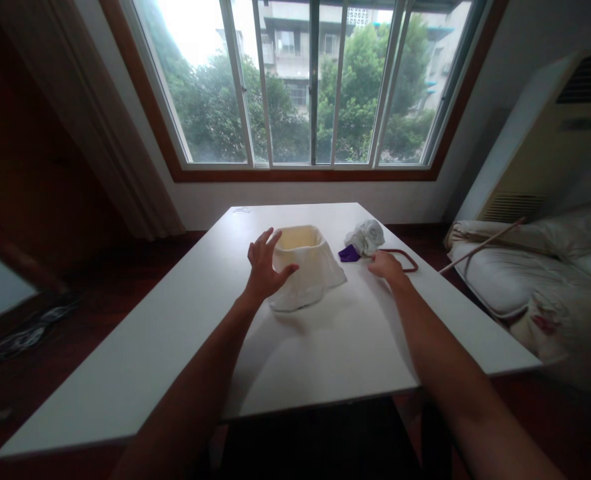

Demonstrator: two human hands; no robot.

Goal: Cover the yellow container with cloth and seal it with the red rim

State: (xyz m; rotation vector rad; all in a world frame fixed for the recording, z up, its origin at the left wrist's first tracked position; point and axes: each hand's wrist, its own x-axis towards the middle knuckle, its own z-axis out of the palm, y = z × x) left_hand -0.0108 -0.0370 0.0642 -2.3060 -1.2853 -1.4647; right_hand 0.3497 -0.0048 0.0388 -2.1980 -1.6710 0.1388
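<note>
A pale yellow bin point(295, 238) stands on the white table, lined with a thin white plastic bag point(300, 287) whose edge is folded over the rim and hangs down outside. My left hand point(266, 263) is at the bin's left side, open, thumb and fingers spread; whether it touches the bag I cannot tell. To the right, my right hand point(386, 264) is closed on a reddish-brown rounded ring point(409, 259), covering its near left part. Just beyond that hand lie a crumpled white plastic bundle point(365, 237) and a small purple piece point(348, 253).
The white table point(175, 333) reaches toward a window point(295, 100). A small clear scrap point(240, 211) lies at its far left corner. Right of the table are a covered sofa point(495, 267), a thin stick point(480, 247) and a tall air conditioner point(535, 147).
</note>
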